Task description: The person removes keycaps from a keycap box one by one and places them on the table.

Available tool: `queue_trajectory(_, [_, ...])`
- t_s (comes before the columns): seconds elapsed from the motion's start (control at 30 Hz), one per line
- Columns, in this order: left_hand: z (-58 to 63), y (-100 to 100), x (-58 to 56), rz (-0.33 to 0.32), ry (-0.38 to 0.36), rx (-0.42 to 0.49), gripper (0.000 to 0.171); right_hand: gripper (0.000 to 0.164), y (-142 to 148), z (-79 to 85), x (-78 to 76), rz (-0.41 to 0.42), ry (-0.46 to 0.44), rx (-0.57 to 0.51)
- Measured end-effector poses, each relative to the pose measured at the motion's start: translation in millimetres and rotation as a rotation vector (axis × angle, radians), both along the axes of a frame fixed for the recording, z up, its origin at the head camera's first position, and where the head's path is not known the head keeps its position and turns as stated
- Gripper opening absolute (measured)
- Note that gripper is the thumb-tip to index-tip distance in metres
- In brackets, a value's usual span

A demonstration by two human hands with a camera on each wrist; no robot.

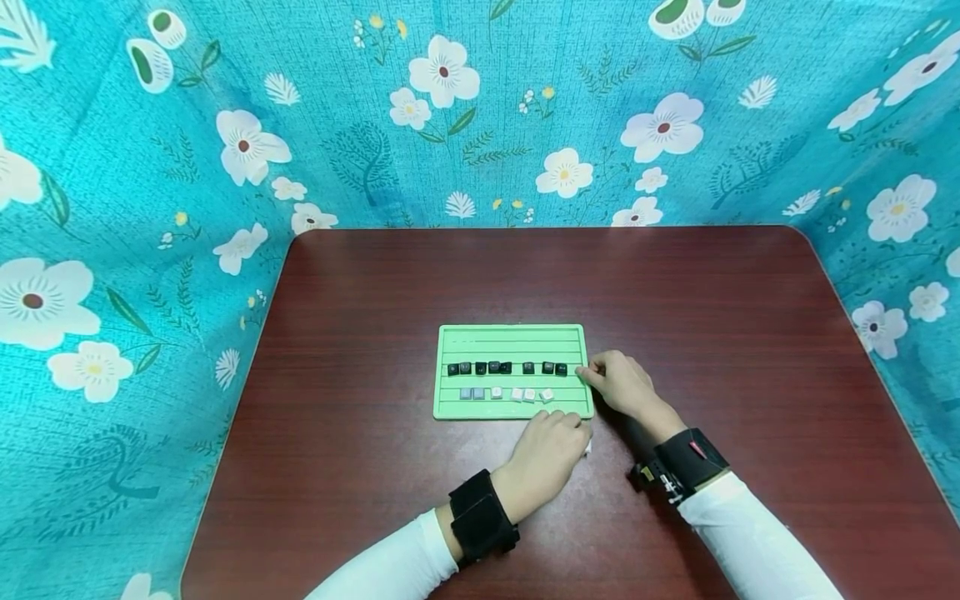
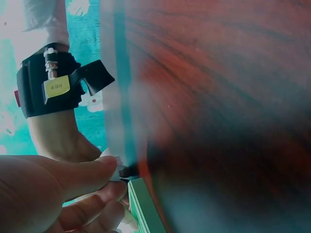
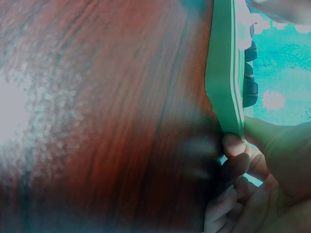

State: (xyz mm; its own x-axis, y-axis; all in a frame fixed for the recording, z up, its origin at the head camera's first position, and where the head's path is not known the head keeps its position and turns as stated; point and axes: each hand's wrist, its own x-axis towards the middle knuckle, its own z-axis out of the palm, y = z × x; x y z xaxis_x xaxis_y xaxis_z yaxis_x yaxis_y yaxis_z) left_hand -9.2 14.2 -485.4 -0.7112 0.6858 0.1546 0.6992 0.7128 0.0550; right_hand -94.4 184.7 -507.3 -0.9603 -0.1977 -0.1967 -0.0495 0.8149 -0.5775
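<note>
A green ridged board lies on the table with a row of black keycaps across its middle. Below that row sit several white and grey keycaps. At the board's right edge, my right hand pinches the rim between thumb and fingers, as the right wrist view shows from the side. My left hand is just in front of the board's lower right corner. Between its thumb and fingertips it holds a small whitish keycap, mostly hidden by the fingers.
The dark red wooden table spreads around the board. A blue floral cloth hangs behind it and along both sides. Black straps with small devices wrap both wrists.
</note>
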Motion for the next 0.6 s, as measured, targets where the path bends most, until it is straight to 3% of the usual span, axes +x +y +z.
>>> queue_trajectory(0.4, [-5.4, 0.5, 2.3, 0.061, 0.003, -0.063, 0.010, 0.042, -0.3, -0.9, -0.9, -0.002, -0.027, 0.015])
queue_trajectory(0.6, [-7.5, -0.1, 2.9, 0.053, 0.017, -0.081, 0.005, 0.043, -0.5, -1.7, -1.1, 0.005, -0.018, 0.004])
